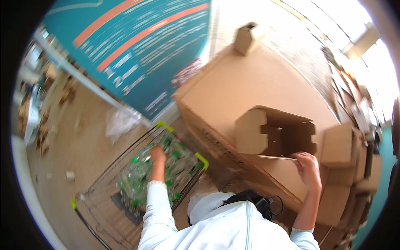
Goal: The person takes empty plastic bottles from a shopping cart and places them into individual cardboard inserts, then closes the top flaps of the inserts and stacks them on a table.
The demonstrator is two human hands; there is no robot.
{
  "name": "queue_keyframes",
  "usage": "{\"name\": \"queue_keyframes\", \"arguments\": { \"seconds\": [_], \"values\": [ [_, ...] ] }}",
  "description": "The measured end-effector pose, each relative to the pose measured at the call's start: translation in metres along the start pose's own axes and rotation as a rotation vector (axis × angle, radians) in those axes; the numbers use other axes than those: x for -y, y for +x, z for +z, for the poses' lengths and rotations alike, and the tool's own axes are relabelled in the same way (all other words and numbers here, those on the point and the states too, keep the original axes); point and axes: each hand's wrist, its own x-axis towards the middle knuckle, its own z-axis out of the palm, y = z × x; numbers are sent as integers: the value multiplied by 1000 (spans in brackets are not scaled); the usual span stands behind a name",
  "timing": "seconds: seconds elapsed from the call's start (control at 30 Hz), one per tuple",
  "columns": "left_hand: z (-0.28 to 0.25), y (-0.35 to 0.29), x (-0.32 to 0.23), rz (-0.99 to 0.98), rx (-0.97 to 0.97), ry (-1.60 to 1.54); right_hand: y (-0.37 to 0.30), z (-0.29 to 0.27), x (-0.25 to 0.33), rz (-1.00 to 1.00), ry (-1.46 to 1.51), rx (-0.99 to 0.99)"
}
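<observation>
My left hand (157, 153) reaches down into a wire shopping cart (98, 189) and touches the heap of clear plastic bottles (135, 177) with green caps. Its fingers are blurred and partly hidden among the bottles, so a grip cannot be made out. At the right, my right hand (309, 168) pinches the near edge of an open cardboard box (251, 131). This box lies on top of a large brown carton (225, 89), its opening turned toward me, and its dark inside shows no contents.
A smaller cardboard box (243, 39) stands at the carton's far corner. Several boxes (337, 146) are stacked at the right. A teal printed board (137, 46) rises behind the cart. Clear plastic film (121, 123) lies on the floor beside the cart.
</observation>
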Motion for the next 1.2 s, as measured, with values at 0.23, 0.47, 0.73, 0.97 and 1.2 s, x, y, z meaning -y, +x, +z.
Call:
{"name": "queue_keyframes", "arguments": {
  "seconds": [0.23,0.47,0.73,0.97,1.2],
  "values": [
    [0,28,-12,-16,42,319,-11,2,18,-38,-66,33],
    [-26,17,40,-251,235,-713,-39,-6,2,-4,-4,-100],
    [-180,-134,-44,438,-154,-1732,-41,-15,-31,-41,100,104],
    [-290,-227,-293,1262,742,-2070,-46,1,-43,-229,80,43],
    [-291,-271,-414,1300,374,-435,-45,3,-48,-172,21,-45]
  ]
}}
